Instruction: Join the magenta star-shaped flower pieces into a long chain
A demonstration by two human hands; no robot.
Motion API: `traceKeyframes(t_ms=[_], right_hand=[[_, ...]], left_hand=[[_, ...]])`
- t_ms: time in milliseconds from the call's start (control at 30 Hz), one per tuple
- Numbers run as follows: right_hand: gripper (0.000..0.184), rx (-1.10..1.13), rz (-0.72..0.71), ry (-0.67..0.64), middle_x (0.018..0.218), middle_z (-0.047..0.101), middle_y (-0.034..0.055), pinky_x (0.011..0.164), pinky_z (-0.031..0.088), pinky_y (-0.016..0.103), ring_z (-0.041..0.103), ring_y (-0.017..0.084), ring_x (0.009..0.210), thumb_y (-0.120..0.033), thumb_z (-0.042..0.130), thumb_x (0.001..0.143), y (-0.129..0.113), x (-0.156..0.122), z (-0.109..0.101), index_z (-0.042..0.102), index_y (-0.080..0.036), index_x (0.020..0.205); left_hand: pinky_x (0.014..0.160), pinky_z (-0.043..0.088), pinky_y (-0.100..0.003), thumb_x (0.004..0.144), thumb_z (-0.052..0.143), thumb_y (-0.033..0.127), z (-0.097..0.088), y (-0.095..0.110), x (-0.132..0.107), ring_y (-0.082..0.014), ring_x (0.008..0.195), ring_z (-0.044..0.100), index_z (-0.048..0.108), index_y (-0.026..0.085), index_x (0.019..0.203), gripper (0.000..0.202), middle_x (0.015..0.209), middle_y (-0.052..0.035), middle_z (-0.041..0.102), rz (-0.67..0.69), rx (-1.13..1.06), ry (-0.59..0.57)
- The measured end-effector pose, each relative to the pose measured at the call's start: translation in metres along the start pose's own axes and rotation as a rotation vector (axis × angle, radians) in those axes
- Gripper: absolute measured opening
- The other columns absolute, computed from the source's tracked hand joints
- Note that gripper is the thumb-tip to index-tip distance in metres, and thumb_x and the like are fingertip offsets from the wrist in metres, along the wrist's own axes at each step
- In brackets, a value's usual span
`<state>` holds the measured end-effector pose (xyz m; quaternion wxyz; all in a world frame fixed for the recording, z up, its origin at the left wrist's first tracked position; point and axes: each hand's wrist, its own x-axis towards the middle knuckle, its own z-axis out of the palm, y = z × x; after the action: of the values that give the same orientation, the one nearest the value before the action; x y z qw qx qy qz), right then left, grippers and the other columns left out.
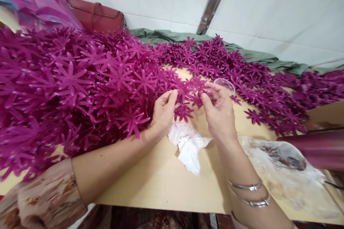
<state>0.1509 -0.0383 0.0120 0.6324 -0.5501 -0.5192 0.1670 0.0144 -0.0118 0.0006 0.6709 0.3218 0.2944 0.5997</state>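
A great heap of magenta star-shaped flower cutouts (72,78) covers the left and back of a tan board table (161,182). My left hand (162,112) is at the heap's edge, fingers pinched on a flower cutout (185,91). My right hand (219,111), with two silver bangles at the wrist, pinches another flower cutout (200,84) just to the right. The two hands are close together above a loose flower (183,112) lying on the table.
A crumpled white cloth (189,145) lies below the hands. A small clear dish (225,84) sits behind my right hand. A clear plastic bag (285,171) and a maroon roll (314,148) lie at the right. A red handbag (96,16) and green cloth (172,35) rest by the wall.
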Motion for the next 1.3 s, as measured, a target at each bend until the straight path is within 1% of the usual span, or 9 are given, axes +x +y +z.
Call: traceKeyframes(t_ms=[133, 300, 500, 733, 967, 1033, 1100, 1200, 1300], right_hand=[[0.034, -0.109, -0.081, -0.045, 0.138, 0.065, 0.0092, 0.111, 0.049, 0.045, 0.060, 0.024, 0.130, -0.038, 0.066, 0.094, -0.016, -0.004, 0.002, 0.061, -0.027, 0.126], [0.020, -0.216, -0.159, -0.102, 0.130, 0.070, 0.0087, 0.118, 0.040, 0.053, 0.061, 0.027, 0.130, -0.040, 0.069, 0.093, -0.025, -0.005, 0.002, 0.074, -0.026, 0.106], [0.008, -0.132, -0.069, -0.106, 0.097, 0.076, 0.0046, 0.094, 0.054, 0.039, 0.070, 0.020, 0.094, -0.028, 0.069, 0.092, -0.022, -0.007, 0.004, 0.074, -0.021, 0.093], [0.025, -0.028, 0.060, -0.141, 0.078, 0.067, -0.0004, 0.073, 0.049, 0.031, 0.058, 0.015, 0.072, -0.045, 0.070, 0.092, -0.021, -0.006, 0.003, 0.069, -0.021, 0.084], [0.034, -0.263, -0.004, -0.014, 0.074, 0.060, 0.0004, 0.078, 0.048, 0.034, 0.054, 0.017, 0.073, -0.048, 0.057, 0.100, -0.011, -0.004, -0.002, 0.061, -0.022, 0.079], [0.031, -0.358, -0.065, 0.004, 0.082, 0.064, 0.0034, 0.087, 0.050, 0.039, 0.058, 0.020, 0.081, -0.046, 0.053, 0.102, -0.006, -0.003, -0.003, 0.063, -0.022, 0.084], [0.025, -0.405, -0.151, -0.016, 0.106, 0.070, 0.0101, 0.099, 0.050, 0.047, 0.063, 0.025, 0.102, -0.043, 0.054, 0.101, -0.001, -0.004, -0.001, 0.066, -0.022, 0.105], [0.036, -0.441, -0.275, -0.031, 0.135, 0.064, 0.0163, 0.113, 0.043, 0.055, 0.057, 0.030, 0.129, -0.039, 0.056, 0.100, -0.001, -0.005, 0.002, 0.061, -0.021, 0.130], [0.026, -0.447, -0.351, 0.010, 0.131, 0.065, 0.0143, 0.116, 0.043, 0.054, 0.059, 0.029, 0.128, -0.034, 0.056, 0.100, -0.010, -0.006, 0.002, 0.068, -0.023, 0.120]], left_hand=[[0.077, 0.055, -0.022, 0.080, 0.081, 0.044, 0.000, -0.001, 0.000, -0.0090, 0.075, 0.062, 0.068, 0.018, 0.080, 0.029, 0.079, 0.0026, 0.068, 0.016, 0.021, -0.030], [0.070, 0.048, -0.019, 0.080, 0.082, 0.042, -0.005, -0.006, 0.002, -0.0072, 0.068, 0.056, 0.070, 0.017, 0.080, 0.027, 0.074, 0.0036, 0.065, 0.048, 0.094, -0.084], [0.080, 0.053, -0.023, 0.081, 0.081, 0.045, -0.005, -0.005, 0.002, -0.0103, 0.077, 0.064, 0.074, 0.018, 0.086, 0.028, 0.083, 0.0004, 0.072, 0.053, 0.114, -0.076], [0.084, 0.056, -0.025, 0.087, 0.073, 0.051, -0.001, 0.002, -0.002, -0.0142, 0.090, 0.069, 0.075, 0.019, 0.087, 0.032, 0.098, -0.0043, 0.076, 0.034, 0.080, -0.040], [0.092, 0.055, -0.027, 0.091, 0.068, 0.032, -0.006, 0.000, 0.000, -0.0148, 0.103, 0.067, 0.074, 0.021, 0.103, 0.017, 0.113, -0.0039, 0.074, 0.102, 0.139, -0.054], [0.094, 0.054, -0.027, 0.091, 0.067, 0.026, -0.008, -0.002, 0.002, -0.0137, 0.102, 0.066, 0.072, 0.021, 0.107, 0.017, 0.112, -0.0037, 0.072, 0.148, 0.160, -0.058], [0.092, 0.053, -0.025, 0.090, 0.067, 0.023, -0.010, -0.004, 0.003, -0.0123, 0.098, 0.065, 0.069, 0.022, 0.110, 0.021, 0.108, -0.0030, 0.070, 0.183, 0.171, -0.058], [0.086, 0.054, -0.024, 0.087, 0.072, 0.022, -0.008, -0.004, 0.003, -0.0114, 0.089, 0.065, 0.063, 0.024, 0.115, 0.030, 0.099, -0.0007, 0.069, 0.192, 0.159, -0.051], [0.082, 0.055, -0.024, 0.083, 0.076, 0.021, -0.005, -0.002, 0.001, -0.0109, 0.082, 0.066, 0.059, 0.025, 0.117, 0.038, 0.091, 0.0016, 0.069, 0.166, 0.126, -0.059]])
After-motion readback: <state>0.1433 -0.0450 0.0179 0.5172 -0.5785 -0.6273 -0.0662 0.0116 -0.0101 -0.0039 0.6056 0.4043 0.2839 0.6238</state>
